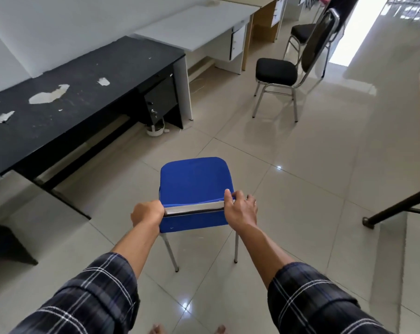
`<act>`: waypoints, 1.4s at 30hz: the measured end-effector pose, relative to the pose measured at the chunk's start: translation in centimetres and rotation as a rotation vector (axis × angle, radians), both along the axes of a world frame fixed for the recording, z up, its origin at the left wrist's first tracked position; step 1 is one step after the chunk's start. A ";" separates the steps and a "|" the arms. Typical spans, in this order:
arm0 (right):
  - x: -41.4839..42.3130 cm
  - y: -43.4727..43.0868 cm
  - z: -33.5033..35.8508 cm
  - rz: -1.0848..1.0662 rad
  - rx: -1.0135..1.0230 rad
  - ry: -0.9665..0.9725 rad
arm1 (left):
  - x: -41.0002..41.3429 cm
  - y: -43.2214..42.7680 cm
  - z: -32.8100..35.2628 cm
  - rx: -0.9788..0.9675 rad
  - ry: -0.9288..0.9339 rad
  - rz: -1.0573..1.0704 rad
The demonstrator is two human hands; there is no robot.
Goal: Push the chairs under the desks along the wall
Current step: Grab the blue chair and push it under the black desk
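Note:
A blue chair [195, 182] with metal legs stands on the tiled floor in front of me, its seat pointing away. My left hand [147, 213] is closed around the left end of its backrest top. At the right end, my right hand [240, 208] grips the same rail with the thumb over the front. A worn black desk [78, 92] stands along the wall to the left, apart from the chair. Beyond it is a white desk [199, 25], then a wooden desk [264, 13]. A black padded chair [276, 71] with a chrome frame stands out on the floor near the white desk.
Another black chair [300, 32] stands farther back by the wooden desk. A small white object [155, 130] sits on the floor under the black desk's drawer unit. A dark railing [397, 206] crosses at the right. A dark block [6, 242] lies at the left edge.

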State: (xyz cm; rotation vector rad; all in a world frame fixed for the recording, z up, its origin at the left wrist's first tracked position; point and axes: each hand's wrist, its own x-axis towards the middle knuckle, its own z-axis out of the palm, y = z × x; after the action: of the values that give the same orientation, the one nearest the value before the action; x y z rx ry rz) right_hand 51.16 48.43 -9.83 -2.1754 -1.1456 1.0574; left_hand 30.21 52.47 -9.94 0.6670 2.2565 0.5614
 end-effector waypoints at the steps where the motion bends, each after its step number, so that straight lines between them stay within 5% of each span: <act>1: 0.0 0.2 -0.1 -0.018 0.005 0.001 | 0.0 0.0 0.1 0.002 -0.021 0.020; 14: 0.2 2.9 -0.8 -0.384 -0.112 0.087 | -1.0 1.5 0.9 -0.033 -0.496 0.407; 19: 1.5 3.4 -0.3 -0.879 -0.160 0.805 | -2.7 1.5 1.4 -0.247 -0.866 0.637; 23: 2.9 3.5 -0.7 -0.944 -0.274 1.173 | -3.4 1.6 0.2 -0.222 -1.019 0.685; 42: -1.3 8.2 -1.6 -0.988 -0.092 1.320 | -7.2 8.4 0.2 -0.148 -1.014 0.723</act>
State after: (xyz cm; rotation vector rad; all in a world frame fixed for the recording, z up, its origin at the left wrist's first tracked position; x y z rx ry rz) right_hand 49.87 56.60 -11.43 -1.1972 0.5151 1.5248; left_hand 22.96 60.86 -9.73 -0.4864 1.4596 0.8131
